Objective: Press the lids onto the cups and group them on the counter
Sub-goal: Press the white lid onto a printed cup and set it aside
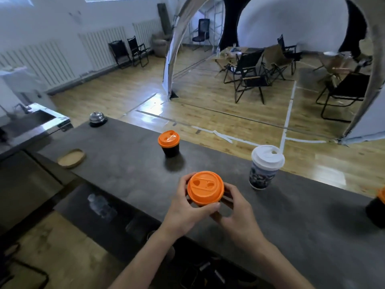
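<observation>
Both my hands wrap around one cup near the counter's front edge. Its orange lid (205, 187) faces up; the cup body is hidden by my fingers. My left hand (186, 207) grips the lid's left and front rim. My right hand (235, 207) holds the right side. A black cup with an orange lid (169, 142) stands further back on the grey counter (125, 163). To the right stands a taller patterned cup with a white lid (264, 166). Another black cup with an orange lid (377, 207) is cut off by the right edge.
A silver service bell (97, 118) sits at the counter's far left corner, and a round wooden coaster (71, 158) lies on its left side. A steel sink (31, 122) is off to the left. Beyond the counter are a wooden floor, folding chairs and a tent.
</observation>
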Motion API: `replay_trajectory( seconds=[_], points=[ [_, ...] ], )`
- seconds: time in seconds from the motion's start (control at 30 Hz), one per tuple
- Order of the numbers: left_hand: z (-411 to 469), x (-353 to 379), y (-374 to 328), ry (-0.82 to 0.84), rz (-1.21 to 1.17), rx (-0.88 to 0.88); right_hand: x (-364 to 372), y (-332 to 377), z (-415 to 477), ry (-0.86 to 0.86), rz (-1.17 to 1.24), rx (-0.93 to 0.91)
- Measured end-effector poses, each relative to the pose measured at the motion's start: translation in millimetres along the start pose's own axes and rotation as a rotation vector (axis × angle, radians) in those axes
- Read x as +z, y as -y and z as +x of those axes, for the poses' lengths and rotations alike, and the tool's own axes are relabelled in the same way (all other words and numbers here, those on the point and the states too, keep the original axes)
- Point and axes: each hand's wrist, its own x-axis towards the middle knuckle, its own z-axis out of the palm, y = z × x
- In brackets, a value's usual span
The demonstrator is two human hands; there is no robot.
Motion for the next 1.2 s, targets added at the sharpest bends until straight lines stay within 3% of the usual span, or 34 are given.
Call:
replay_trajectory(
  seconds=[0.13, 0.3, 0.57, 0.77, 0.97, 1.1, 1.2],
  points=[
    [20.2, -43.6, 25.0, -0.163, 0.082, -0.048, 53.1, 1.7, 44.9, 0.106, 0.071, 0.051],
    [53.5, -92.7, 47.0, -0.353, 0.234, -0.079, 114.4, 11.7, 102.1, 0.206, 0.315, 0.302],
    [114.6, -131.4, 78.3, -0.431, 0.264, -0.147, 140.8, 4.0, 121.7, 0.184, 0.379, 0.369],
    [126.9, -134.7, 93.7, -0.417, 0.208, -0.162, 125.2, -10.6, 112.0, 0.088, 0.437, 0.373],
    [83.2, -112.2, 103.1, -0.5, 0.075, -0.217, 80.7, -9.0, 82.6, 0.068, 0.329, 0.213],
    [32.1, -72.6, 104.7, -0.586, 0.129, -0.111, 23.2, -27.2, 44.6, -0.027, 0.281, 0.177],
    [21.8, -40.5, 94.7, -0.509, 0.176, -0.005, -23.7, -48.6, 18.5, -0.141, 0.231, 0.207]
  ],
)
